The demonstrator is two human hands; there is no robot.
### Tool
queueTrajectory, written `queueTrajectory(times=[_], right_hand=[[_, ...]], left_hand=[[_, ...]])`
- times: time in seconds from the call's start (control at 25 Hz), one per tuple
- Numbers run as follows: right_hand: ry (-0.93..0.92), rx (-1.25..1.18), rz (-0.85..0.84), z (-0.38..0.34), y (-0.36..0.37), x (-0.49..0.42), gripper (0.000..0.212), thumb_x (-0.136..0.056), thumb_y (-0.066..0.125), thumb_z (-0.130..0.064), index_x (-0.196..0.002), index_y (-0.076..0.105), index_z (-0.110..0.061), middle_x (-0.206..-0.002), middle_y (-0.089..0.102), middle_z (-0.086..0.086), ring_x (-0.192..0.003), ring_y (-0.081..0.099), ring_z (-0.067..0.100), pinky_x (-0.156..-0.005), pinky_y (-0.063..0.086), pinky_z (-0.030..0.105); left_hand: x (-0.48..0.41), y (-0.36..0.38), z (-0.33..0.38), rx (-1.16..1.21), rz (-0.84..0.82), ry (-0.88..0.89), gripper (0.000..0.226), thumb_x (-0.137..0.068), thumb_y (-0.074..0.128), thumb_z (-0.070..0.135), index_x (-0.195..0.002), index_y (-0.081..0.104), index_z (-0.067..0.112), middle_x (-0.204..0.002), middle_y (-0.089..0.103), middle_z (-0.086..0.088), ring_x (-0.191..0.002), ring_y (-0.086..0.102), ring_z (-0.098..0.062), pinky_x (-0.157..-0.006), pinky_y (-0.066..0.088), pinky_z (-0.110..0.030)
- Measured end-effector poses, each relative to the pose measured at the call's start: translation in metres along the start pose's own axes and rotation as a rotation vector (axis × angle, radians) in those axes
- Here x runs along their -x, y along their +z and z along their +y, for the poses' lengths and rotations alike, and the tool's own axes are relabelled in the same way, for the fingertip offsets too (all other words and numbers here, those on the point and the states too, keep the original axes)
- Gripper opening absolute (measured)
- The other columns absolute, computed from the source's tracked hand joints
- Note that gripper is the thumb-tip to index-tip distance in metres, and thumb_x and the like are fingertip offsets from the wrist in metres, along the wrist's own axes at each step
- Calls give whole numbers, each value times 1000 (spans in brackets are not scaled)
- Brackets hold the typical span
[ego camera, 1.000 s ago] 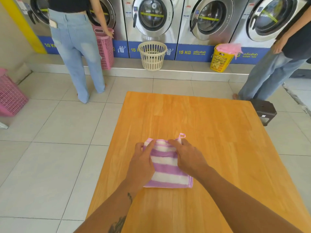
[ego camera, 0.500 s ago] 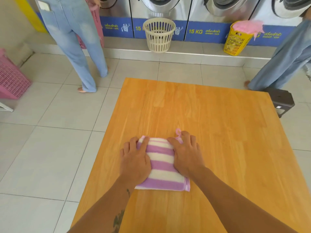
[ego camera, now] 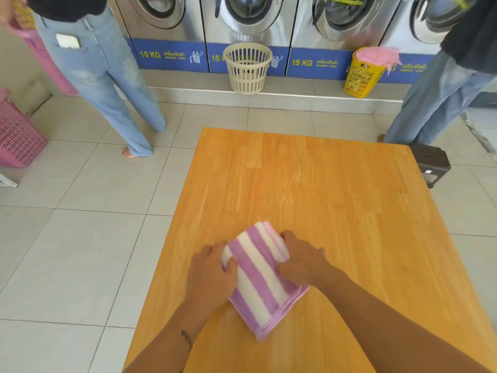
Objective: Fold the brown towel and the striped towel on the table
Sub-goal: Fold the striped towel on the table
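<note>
The folded purple-and-white striped towel [ego camera: 259, 275] lies turned at an angle on the near part of the wooden table [ego camera: 336, 200], its stripes running diagonally. My left hand [ego camera: 212, 275] grips its left edge, thumb on top. My right hand [ego camera: 301, 261] holds its right edge, fingers curled against the fabric. The towel's far end looks slightly lifted and rounded. No brown towel is in view.
Beyond the table stand washing machines with a cream basket [ego camera: 247, 68] and a yellow basket of pink laundry [ego camera: 365, 74]. One person in jeans [ego camera: 107, 84] stands at the far left, another [ego camera: 441, 98] at the far right. A dark stool [ego camera: 430, 162] sits by the table's right corner; a pink basket [ego camera: 16, 135] at left.
Both hands went from pressing flat on the folded striped towel to gripping its sides. The towel has rotated, so its stripes now run diagonally.
</note>
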State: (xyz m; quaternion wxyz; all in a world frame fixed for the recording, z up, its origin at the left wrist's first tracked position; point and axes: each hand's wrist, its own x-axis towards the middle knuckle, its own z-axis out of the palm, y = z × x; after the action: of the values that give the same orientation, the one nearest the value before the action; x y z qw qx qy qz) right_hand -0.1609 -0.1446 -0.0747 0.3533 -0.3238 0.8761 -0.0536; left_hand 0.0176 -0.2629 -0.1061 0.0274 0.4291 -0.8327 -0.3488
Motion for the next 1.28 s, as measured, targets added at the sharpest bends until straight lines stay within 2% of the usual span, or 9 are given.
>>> queueTrajectory(times=[0.16,0.36,0.44,0.6,0.72,0.88,1.0,1.12,1.28], right_hand=[[-48,-135,145,11,31,45,16,-79,57,-20,-92,49,-24,-95,53,1,-97,59,29,-81,44,32],[34,-605,223,37,36,106,33,-84,53,-9,-107,48,-31,-99,63,3,-86,63,22,-67,50,35],[79,-938,233,53,38,129,48,-87,55,-3,-117,48,-41,-103,70,2,-91,69,23,-76,57,41],[101,-1354,404,97,52,165,83,-90,55,5,-141,35,-58,-127,65,-8,-108,68,23,-87,58,46],[96,-1459,542,134,54,196,78,-93,51,8,-141,42,-53,-132,60,-10,-110,66,18,-82,58,35],[94,-1604,695,206,58,246,75,-88,54,8,-133,54,-52,-138,58,-5,-119,61,31,-97,52,50],[163,-1684,750,275,63,295,68,-74,62,-2,-124,64,-48,-133,61,8,-111,64,36,-89,56,50],[181,-1789,677,352,65,352,50,-83,52,7,-108,72,-31,-120,64,22,-90,67,34,-69,55,39],[258,-1891,669,445,57,399,36,-93,57,-6,-119,62,-31,-110,68,12,-87,69,28,-69,55,38]], left_hand=[[12,0,3,-49,-199,142,59,-90,49,39,-147,37,38,-127,50,6,-121,48,-23,-104,39,-38],[31,0,29,256,-134,239,59,-94,58,19,-147,39,37,-122,42,12,-106,52,1,-90,36,-10],[38,8,45,426,-124,123,63,-94,62,22,-150,36,33,-126,40,9,-101,53,3,-95,40,-19],[70,47,88,589,-471,62,61,-95,59,33,-150,35,37,-130,59,10,-114,60,-3,-104,45,-34],[96,75,127,704,-604,-21,40,-98,56,24,-133,52,43,-112,72,18,-106,68,-9,-100,50,-42],[149,115,193,877,-908,-85,36,-100,53,19,-125,54,46,-118,73,4,-109,69,-25,-95,53,-45],[191,157,244,823,-908,51,55,-98,53,4,-127,52,51,-130,66,10,-116,65,-19,-98,52,-42],[229,207,291,679,-957,172,62,-94,55,-1,-134,54,46,-135,61,13,-118,64,-15,-102,51,-43],[258,247,358,522,-1182,187,58,-94,55,-4,-131,60,40,-131,65,6,-111,68,-22,-92,56,-39]])
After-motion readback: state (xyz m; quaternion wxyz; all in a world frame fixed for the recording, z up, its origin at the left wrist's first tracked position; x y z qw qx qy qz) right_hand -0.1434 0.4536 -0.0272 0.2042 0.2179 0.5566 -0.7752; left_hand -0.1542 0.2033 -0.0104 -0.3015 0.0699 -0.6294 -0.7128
